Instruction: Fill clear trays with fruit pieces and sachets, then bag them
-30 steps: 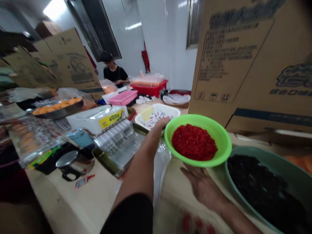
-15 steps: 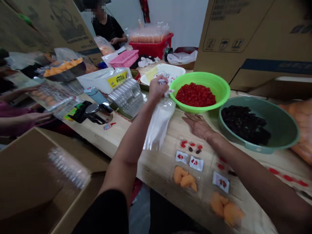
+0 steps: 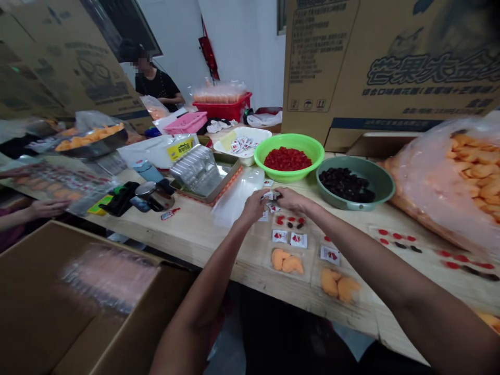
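Having been brought nearer from beside the white tray (image 3: 262, 134), sachets (image 3: 271, 195) are now held by the curled, nearly closed left hand (image 3: 254, 205) and right hand (image 3: 291, 200), near the green bowl (image 3: 289, 176), apparently permitting two-handed work.

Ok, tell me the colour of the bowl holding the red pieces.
The bowl is bright green, best seen in the head view.
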`<state>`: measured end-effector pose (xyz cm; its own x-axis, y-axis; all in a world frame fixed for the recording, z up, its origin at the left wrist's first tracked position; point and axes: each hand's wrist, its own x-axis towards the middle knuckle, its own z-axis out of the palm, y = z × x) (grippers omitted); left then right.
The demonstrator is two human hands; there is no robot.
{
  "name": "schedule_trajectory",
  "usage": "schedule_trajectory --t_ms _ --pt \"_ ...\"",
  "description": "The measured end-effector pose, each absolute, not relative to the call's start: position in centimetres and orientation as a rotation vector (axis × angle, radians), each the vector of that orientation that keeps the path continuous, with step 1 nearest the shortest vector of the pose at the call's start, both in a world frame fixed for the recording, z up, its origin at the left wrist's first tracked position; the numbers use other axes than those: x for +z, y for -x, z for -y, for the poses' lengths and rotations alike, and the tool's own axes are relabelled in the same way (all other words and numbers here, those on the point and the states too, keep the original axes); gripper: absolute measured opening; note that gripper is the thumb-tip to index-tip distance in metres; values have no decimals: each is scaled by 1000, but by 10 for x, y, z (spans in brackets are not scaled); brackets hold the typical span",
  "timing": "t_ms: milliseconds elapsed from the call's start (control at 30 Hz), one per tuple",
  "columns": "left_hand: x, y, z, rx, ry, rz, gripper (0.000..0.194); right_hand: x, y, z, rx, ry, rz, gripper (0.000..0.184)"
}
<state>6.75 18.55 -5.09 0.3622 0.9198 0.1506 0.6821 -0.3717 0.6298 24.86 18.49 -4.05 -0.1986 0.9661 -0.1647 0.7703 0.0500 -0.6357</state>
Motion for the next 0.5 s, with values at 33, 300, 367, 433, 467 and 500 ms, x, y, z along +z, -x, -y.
schedule_trajectory --t_ms 33,300,367,433,467,500 --pt "-49 -64 -186 702 -2149 -1396 38 -40 -242 -181 879 1786 2028 53" --pt "-29 -45 -178 831 -1909 -1605 52 -23 -223 -170 672 1984 1967 28" --pt "-24 -38 -176 856 -1907 -1603 43 -12 -236 -168 659 1978 1930 23" --pt "-21 -32 -175 875 -1949 -1576 28 1 -258 -159 669 1964 1898 21" --pt "-19 -31 -175 900 -1937 -1581 23 8 -271 -151 683 1953 1889 19" --pt "-18 -32 -174 943 -1886 -1594 21 14 -285 -139 698 1933 1886 16"
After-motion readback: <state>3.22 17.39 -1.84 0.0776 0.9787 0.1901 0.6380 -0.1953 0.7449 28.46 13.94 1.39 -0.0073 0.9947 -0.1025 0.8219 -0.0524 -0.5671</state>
